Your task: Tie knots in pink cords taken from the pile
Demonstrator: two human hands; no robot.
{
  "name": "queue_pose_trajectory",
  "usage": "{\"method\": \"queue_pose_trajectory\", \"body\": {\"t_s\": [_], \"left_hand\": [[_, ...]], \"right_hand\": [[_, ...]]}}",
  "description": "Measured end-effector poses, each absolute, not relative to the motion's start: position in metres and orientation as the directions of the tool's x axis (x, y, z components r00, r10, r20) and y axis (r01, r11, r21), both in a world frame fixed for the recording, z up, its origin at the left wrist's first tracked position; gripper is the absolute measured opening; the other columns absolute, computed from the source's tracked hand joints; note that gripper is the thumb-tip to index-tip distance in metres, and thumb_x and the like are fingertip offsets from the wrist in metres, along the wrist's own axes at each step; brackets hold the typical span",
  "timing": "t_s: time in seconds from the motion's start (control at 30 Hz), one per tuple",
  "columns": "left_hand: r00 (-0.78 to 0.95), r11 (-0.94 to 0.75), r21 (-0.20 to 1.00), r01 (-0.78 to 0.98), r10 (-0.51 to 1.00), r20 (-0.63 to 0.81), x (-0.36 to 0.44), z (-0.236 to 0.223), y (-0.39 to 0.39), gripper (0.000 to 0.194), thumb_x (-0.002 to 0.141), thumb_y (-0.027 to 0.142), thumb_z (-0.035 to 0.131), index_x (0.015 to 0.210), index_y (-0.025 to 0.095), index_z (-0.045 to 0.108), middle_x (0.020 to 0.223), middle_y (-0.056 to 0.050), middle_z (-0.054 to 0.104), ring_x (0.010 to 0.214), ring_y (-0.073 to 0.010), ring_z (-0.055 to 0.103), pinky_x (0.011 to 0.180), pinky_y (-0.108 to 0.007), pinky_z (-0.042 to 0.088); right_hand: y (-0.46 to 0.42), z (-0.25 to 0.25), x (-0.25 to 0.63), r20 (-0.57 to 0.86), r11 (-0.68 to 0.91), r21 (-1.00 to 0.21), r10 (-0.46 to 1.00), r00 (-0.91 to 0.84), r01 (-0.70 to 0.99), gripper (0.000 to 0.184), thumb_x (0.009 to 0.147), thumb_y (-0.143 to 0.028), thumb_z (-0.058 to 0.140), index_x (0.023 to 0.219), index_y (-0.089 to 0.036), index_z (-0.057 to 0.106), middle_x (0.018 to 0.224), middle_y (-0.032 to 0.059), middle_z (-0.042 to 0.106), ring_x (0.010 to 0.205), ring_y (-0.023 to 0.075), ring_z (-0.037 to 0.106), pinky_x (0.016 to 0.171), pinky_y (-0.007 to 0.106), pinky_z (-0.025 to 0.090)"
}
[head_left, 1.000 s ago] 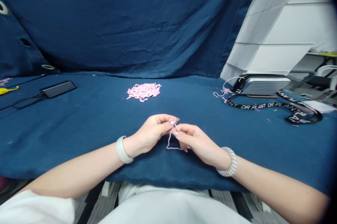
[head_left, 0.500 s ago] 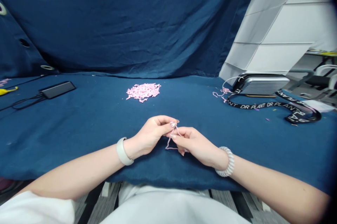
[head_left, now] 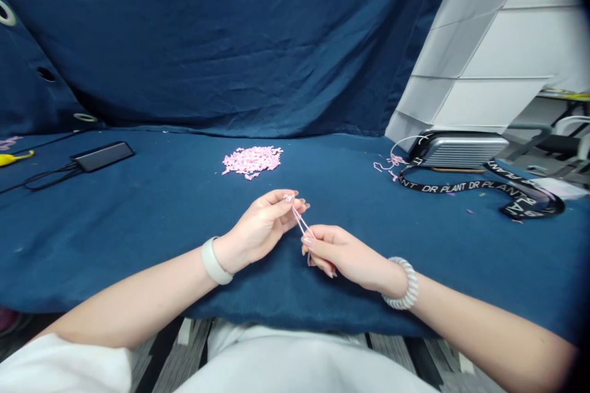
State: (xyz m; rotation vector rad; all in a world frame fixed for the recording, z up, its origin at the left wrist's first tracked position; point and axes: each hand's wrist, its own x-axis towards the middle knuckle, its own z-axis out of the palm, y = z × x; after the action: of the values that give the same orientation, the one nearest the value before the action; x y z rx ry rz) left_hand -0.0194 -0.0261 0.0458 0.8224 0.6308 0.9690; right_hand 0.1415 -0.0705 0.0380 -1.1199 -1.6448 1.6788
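Observation:
A thin pink string (head_left: 300, 221) runs taut and doubled between my two hands above the front of the table. My left hand (head_left: 260, 221) pinches its upper end, where a small pale knot or loop shows at the thumb tip. Lower and to the right, my right hand (head_left: 338, 251) grips the strands between thumb and fingers, and a short piece hangs under it. Beyond the hands lies a heap of small pink string pieces (head_left: 252, 161), touched by neither hand.
A dark flat box with cables (head_left: 102, 157) and a yellow object (head_left: 13, 158) lie at left. At right are a silver ribbed device (head_left: 465, 150), a black lettered lanyard (head_left: 461, 187) and loose pink string (head_left: 391, 163). Blue cloth (head_left: 239, 42) hangs behind the table.
My hands have drawn apart, the left moving up and left. The string between them, slack and looped before, is now stretched straight.

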Motion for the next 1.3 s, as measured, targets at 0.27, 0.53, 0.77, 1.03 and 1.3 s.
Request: {"method": "queue_pose_trajectory", "body": {"t_s": [0.27, 0.53, 0.77, 1.03, 1.3], "left_hand": [[0.467, 0.326, 0.844, -0.426, 0.878, -0.103, -0.023, 0.054, -0.026, 0.033, 0.072, 0.022, 0.063, 0.104, 0.023, 0.055, 0.074, 0.005, 0.061, 0.074, -0.0047, 0.061, 0.09, -0.027, 0.05], [0.529, 0.29, 0.862, -0.417, 0.848, -0.03, -0.023, 0.059, -0.032, 0.024, 0.069, 0.022, 0.067, 0.091, 0.018, 0.06, 0.069, 0.003, 0.062, 0.077, -0.0088, 0.063, 0.081, -0.024, 0.051], [0.573, 0.34, 0.869, -0.36, 0.815, -0.081, -0.023, 0.057, -0.035, 0.02, 0.065, 0.02, 0.071, 0.082, 0.018, 0.062, 0.068, 0.003, 0.065, 0.069, -0.0071, 0.063, 0.074, -0.02, 0.051], [0.596, 0.342, 0.846, -0.409, 0.802, -0.037, -0.024, 0.059, -0.038, 0.011, 0.069, 0.024, 0.067, 0.072, 0.017, 0.059, 0.069, 0.002, 0.064, 0.075, -0.0108, 0.063, 0.074, -0.025, 0.052], [0.521, 0.223, 0.86, -0.458, 0.852, 0.057, -0.024, 0.06, -0.039, 0.018, 0.07, 0.031, 0.065, 0.068, 0.017, 0.055, 0.068, 0.002, 0.065, 0.081, -0.0136, 0.064, 0.081, -0.028, 0.052]], "right_hand": [[-0.067, 0.041, 0.15, -0.168, -0.004, -0.944, 0.866, -0.471, 0.33, 0.034, 0.083, -0.044, 0.043, 0.078, -0.011, 0.052, 0.067, 0.0013, 0.058, 0.05, 0.0011, 0.041, 0.05, 0.014, 0.034], [-0.063, 0.046, 0.157, -0.068, 0.042, -0.961, 0.921, -0.384, 0.272, 0.033, 0.079, -0.044, 0.051, 0.089, -0.012, 0.053, 0.075, 0.0034, 0.06, 0.064, 0.0051, 0.053, 0.062, 0.017, 0.044], [-0.065, 0.047, 0.157, -0.065, 0.027, -0.97, 0.928, -0.366, 0.242, 0.038, 0.076, -0.045, 0.054, 0.098, -0.014, 0.054, 0.067, 0.001, 0.054, 0.062, 0.0062, 0.052, 0.062, 0.018, 0.043], [-0.066, 0.045, 0.157, -0.091, 0.118, -0.915, 0.872, -0.481, 0.387, 0.039, 0.079, -0.05, 0.046, 0.077, -0.012, 0.055, 0.06, -0.0025, 0.038, 0.053, 0.0018, 0.027, 0.051, 0.016, 0.025], [-0.069, 0.047, 0.156, 0.054, 0.351, -0.803, 0.848, -0.527, 0.482, 0.037, 0.084, -0.045, 0.039, 0.086, -0.014, 0.059, 0.078, 0.0028, 0.058, 0.069, 0.0075, 0.047, 0.068, 0.019, 0.039]]}}
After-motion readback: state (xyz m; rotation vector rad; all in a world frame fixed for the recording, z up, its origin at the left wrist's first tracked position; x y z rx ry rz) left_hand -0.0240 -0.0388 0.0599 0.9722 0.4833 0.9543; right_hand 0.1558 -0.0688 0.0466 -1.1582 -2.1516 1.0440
